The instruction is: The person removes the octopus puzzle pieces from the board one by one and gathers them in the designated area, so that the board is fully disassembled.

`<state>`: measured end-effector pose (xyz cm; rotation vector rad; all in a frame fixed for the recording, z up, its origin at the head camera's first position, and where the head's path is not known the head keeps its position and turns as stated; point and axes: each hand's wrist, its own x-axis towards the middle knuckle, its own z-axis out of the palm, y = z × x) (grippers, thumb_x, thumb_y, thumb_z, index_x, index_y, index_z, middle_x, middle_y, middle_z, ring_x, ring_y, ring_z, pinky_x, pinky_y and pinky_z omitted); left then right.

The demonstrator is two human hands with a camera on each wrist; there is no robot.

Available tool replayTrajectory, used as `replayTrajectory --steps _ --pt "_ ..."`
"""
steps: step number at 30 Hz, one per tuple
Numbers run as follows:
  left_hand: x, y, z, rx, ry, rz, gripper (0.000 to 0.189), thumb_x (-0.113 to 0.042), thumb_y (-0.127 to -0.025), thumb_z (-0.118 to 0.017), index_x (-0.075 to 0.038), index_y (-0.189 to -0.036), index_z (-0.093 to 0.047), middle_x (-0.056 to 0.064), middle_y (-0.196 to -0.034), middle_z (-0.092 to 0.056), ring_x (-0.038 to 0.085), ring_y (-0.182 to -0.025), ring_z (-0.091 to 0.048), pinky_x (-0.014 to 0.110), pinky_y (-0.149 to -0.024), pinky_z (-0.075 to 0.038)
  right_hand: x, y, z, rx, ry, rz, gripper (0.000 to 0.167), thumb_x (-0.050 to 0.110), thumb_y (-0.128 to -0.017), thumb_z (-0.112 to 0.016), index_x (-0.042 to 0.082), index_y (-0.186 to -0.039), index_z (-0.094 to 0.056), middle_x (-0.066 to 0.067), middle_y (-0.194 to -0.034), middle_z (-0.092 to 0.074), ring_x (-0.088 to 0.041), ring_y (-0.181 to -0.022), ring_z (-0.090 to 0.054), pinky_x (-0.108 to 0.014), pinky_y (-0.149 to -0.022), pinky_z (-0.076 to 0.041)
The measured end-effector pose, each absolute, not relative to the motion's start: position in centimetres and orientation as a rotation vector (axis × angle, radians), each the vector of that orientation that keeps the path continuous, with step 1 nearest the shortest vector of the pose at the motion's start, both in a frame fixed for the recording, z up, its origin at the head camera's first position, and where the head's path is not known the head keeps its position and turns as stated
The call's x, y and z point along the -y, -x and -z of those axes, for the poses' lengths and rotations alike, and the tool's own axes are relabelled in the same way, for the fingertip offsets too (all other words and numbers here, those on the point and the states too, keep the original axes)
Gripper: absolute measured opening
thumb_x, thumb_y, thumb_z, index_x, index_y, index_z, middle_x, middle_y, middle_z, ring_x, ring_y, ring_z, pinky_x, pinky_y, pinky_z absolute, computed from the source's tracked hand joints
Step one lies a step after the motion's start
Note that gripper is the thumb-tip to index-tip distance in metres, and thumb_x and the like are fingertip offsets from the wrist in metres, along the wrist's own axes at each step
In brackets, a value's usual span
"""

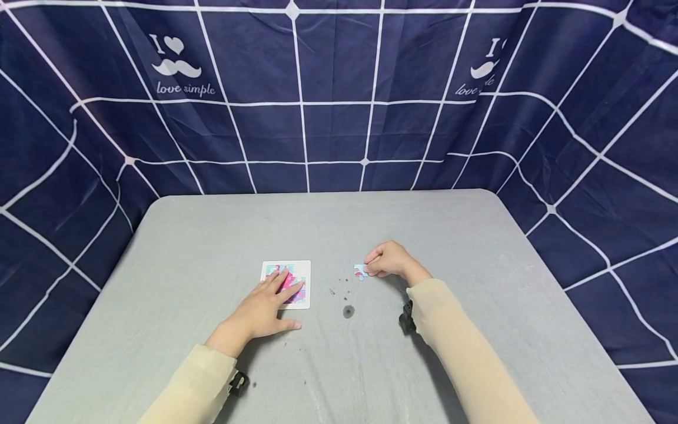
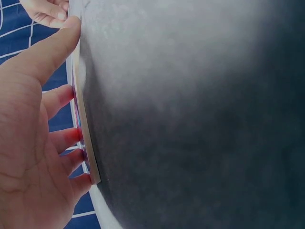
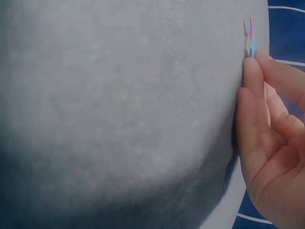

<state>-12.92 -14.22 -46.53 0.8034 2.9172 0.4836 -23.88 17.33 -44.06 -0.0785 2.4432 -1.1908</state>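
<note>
A small white-bordered puzzle board lies on the table, with pink, purple and light-blue pieces in it. My left hand rests over it with spread fingers, hiding part of the picture. Its fingertips touch the board in the left wrist view, where the board's thin edge shows, and the thumb reaches out to the side. To the right of the board, my right hand pinches a light-blue and pink jigsaw piece between thumb and fingers. In the right wrist view the jigsaw piece sticks out past the fingertips, seen nearly edge-on.
The grey table spreads around both hands. A dark round spot and some specks mark its surface between them. A navy curtain with white lines hangs behind and at both sides.
</note>
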Motion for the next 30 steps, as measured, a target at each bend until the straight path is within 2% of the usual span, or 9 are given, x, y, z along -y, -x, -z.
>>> replayTrajectory --steps 8,17,30 --pt "14.3 12.8 46.5 -2.916 -0.805 -0.494 0.081 -0.054 -0.078 -0.07 -0.015 -0.144 -0.044 0.025 -0.15 -0.025 0.042 -0.138 -0.02 0.054 -0.107 -0.024 -17.5 24.0 44.2 -2.39 0.118 1.257 0.022 0.003 -0.08 -0.073 -0.005 -0.1 -0.068 -0.008 -0.076 -0.07 -0.013 -0.067 -0.067 -0.03 -0.062 -0.055" --pt "14.3 12.9 46.5 -2.916 -0.8 -0.501 0.082 -0.055 -0.078 -0.07 -0.015 -0.144 -0.043 0.025 -0.151 -0.025 0.042 -0.138 -0.02 0.054 -0.108 -0.023 -17.5 24.1 44.2 -2.379 0.159 1.282 0.029 0.007 -0.083 -0.073 -0.002 -0.109 -0.066 -0.007 -0.09 -0.07 -0.019 -0.077 -0.069 -0.034 -0.068 -0.055" --pt "14.3 13.0 46.4 -2.913 -0.806 -0.507 0.081 -0.054 -0.078 -0.071 -0.016 -0.144 -0.044 0.025 -0.15 -0.025 0.042 -0.138 -0.021 0.053 -0.108 -0.024 -16.1 24.5 44.1 -2.379 0.179 1.343 0.028 0.008 -0.084 -0.072 -0.001 -0.11 -0.066 -0.007 -0.092 -0.07 -0.018 -0.077 -0.068 -0.032 -0.065 -0.054"
